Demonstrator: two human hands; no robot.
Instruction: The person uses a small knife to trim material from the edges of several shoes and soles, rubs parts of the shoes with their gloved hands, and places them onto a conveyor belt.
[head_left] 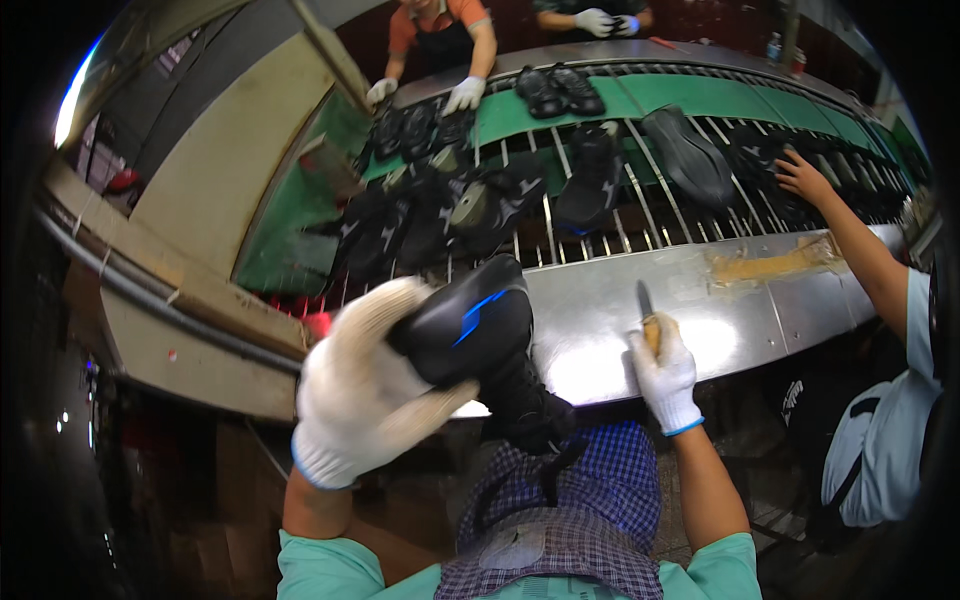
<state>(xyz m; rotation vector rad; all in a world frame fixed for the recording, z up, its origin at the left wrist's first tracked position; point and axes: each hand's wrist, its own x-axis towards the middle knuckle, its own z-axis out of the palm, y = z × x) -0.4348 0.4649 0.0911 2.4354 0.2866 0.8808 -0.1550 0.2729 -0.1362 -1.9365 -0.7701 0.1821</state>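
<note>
A black shoe (475, 325) with a bright blue mark hangs in front of my body. My left hand (350, 400), in a white knitted glove, is closed round it, with the fingers over its far side and the thumb below. The laces dangle toward my lap. My right hand (668, 382), also gloved, grips the yellowish handle of a small knife (645, 298), whose blade points away from me above the metal ledge. The shoe and the knife are apart.
A shiny metal ledge (690, 290) borders a roller conveyor (640, 200) carrying several black shoes (590, 180). A black sole (688, 155) lies there too. One co-worker's bare hand (808, 180) reaches in from the right; gloved co-workers stand across the green belt (640, 98).
</note>
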